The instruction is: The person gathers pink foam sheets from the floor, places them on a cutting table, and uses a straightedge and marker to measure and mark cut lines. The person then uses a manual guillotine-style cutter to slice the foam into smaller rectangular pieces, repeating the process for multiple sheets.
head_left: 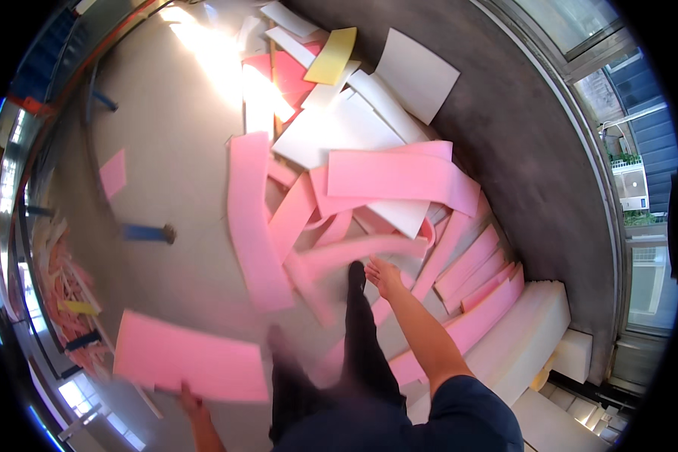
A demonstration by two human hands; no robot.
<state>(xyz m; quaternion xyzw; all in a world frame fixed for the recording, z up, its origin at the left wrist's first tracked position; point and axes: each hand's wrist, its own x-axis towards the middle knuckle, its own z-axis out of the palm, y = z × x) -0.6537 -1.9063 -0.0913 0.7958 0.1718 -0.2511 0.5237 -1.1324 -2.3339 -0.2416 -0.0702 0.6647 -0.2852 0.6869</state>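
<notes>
Down at the lower left, my left hand [194, 405] grips the near edge of a pink foam sheet [192, 354]; part of its fingers is hidden beneath. Out in front of my body reaches my right hand [385, 276], empty, with its fingers apart. It is above the floor beside my dark shoe [356, 275], closest to a curved pink foam strip [365, 250]. A long pink piece [255, 226] lies left of that strip. Further off, a broad pink sheet [384, 173] rests across other pieces.
White sheets [339, 132] and a yellow piece [331, 56] are heaped at the back. Thick pale foam blocks [516, 339] line the right side by the dark wall [520, 143]. At left are a blue metal leg [147, 233] and a pile of scraps [64, 279].
</notes>
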